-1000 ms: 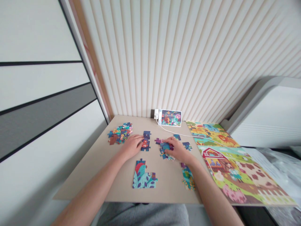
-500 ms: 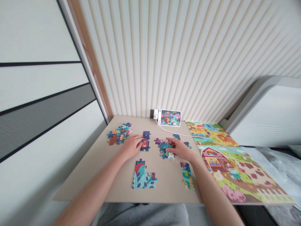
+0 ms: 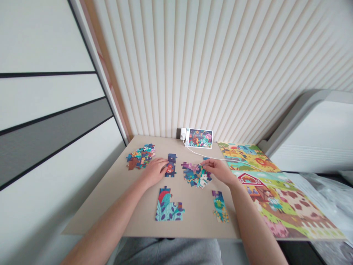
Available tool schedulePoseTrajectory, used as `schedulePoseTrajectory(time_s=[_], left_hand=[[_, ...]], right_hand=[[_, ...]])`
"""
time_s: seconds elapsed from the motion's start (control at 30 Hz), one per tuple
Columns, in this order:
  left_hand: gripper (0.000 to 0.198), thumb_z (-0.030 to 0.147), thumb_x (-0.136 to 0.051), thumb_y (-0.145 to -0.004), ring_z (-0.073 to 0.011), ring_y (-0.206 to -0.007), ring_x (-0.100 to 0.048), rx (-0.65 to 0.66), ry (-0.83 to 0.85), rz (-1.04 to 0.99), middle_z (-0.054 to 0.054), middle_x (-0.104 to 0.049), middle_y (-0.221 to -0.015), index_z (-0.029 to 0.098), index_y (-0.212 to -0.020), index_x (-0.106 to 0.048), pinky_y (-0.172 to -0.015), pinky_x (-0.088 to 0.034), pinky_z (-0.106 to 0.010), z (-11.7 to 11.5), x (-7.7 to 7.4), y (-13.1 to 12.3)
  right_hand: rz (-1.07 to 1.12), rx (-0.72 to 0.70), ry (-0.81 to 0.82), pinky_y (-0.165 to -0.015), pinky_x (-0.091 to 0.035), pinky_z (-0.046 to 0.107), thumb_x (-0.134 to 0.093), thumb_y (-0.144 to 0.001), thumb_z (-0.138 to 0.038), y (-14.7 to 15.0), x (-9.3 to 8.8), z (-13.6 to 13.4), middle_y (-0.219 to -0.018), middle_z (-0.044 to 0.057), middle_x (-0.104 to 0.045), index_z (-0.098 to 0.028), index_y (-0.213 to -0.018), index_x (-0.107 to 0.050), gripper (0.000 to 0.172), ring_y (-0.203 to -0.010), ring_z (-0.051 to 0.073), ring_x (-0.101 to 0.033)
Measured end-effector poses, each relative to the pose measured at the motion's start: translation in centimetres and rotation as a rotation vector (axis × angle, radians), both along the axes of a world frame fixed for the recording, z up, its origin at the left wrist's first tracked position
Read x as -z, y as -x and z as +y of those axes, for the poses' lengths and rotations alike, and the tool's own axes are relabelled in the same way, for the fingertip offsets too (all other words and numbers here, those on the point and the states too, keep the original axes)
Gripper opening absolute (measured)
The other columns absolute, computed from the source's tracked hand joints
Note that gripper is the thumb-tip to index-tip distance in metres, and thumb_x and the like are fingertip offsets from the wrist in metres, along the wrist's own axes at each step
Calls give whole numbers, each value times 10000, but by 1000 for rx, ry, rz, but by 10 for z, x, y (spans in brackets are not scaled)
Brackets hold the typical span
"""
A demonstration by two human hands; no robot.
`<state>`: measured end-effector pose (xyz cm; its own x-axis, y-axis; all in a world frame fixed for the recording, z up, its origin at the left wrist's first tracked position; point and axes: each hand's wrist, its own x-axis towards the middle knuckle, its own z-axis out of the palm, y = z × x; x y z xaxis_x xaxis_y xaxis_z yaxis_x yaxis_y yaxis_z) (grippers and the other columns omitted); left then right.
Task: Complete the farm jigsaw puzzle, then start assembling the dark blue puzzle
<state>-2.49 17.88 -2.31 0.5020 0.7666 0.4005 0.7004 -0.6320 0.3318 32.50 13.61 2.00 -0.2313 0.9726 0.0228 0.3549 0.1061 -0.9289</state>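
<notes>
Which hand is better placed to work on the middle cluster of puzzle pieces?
Probably the right hand: its fingertips reach the edge of the cluster of jigsaw pieces. The left hand sits against a separate column of joined pieces, farther away.

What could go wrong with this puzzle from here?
The right hand is right at the edge of the cluster of puzzle pieces, so a slip might scatter them. The white cable runs just beyond that hand and could possibly snag it, dragging nearby pieces.
</notes>
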Motion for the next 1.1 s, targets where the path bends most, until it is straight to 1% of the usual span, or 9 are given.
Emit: schedulePoseTrajectory(time_s=[0.13, 0.33, 0.43, 0.57, 0.63, 0.73, 0.83, 0.97, 1.1], left_hand=[[306, 257, -526, -975, -271, -1206, -614, -3, -3, 4, -80, -699, -1279, 214, -1211, -715, -1106, -441, -473, 0, 0, 0], [307, 256, -520, -977, -268, -1208, -612, -9, -5, 16, -77, -698, -1281, 213, -1211, -714, -1109, -436, -465, -1, -2, -1], [306, 258, -520, -976, -268, -1207, -611, -11, -4, 21, -77, -698, -1281, 216, -1208, -716, -1106, -437, -464, -1, -3, -1], [305, 253, -524, -970, -266, -1204, -611, -23, -14, 34, -85, -693, -1286, 218, -1202, -719, -1107, -429, -467, -2, -3, -3], [308, 250, -521, -970, -267, -1212, -604, -34, -33, 56, -88, -685, -1298, 215, -1207, -715, -1115, -416, -473, -3, -3, -4], [311, 253, -517, -973, -267, -1218, -596, -33, -57, 85, -82, -680, -1311, 217, -1216, -709, -1118, -408, -477, -4, -3, -6], [313, 260, -514, -975, -266, -1213, -598, -20, -61, 93, -76, -681, -1310, 217, -1219, -707, -1110, -415, -474, -5, -4, -7], [310, 269, -508, -977, -267, -1205, -604, -18, -53, 64, -76, -686, -1301, 226, -1205, -714, -1107, -420, -483, -4, -4, -6], [315, 272, -497, -982, -266, -1207, -605, -4, -52, 55, -68, -687, -1301, 238, -1210, -712, -1104, -427, -479, -5, -4, -7]], right_hand=[[77, 5, -38, -670, -488, 270, -705, -859, -480, 1, -2, 1, -863, 34, -722, -185, -1035, -737, 345, -748, 155, -632], [160, 152, -127, -754, -539, 306, -669, -876, -514, -4, 1, 9, -916, 31, -710, -225, -1071, -709, 351, -823, 173, -650], [62, 288, -239, -747, -535, 329, -629, -896, -509, -14, 4, 15, -892, 44, -714, -214, -1112, -710, 374, -801, 191, -648], [-144, 470, -444, -801, -528, 380, -524, -950, -477, -24, 6, 22, -983, 80, -730, -207, -1103, -720, 366, -854, 224, -656], [-194, 395, -507, -844, -528, 388, -482, -977, -444, -22, 6, 25, -1040, 82, -724, -223, -1081, -719, 340, -928, 233, -660], [-260, 149, -558, -894, -532, 385, -458, -999, -345, -8, 9, 30, -1057, 86, -706, -239, -1048, -735, 300, -989, 229, -659], [-350, 11, -601, -956, -528, 412, -451, -985, -234, 7, 16, 36, -1155, 102, -685, -256, -1129, -742, 325, -1072, 244, -651], [-402, 53, -609, -1057, -479, 433, -418, -969, -167, 4, 24, 43, -1311, 98, -651, -270, -1306, -670, 433, -1208, 251, -611], [-418, 117, -553, -1032, -487, 413, -437, -956, -175, -9, 27, 41, -1235, 93, -702, -240, -1218, -720, 391, -1140, 246, -649]])
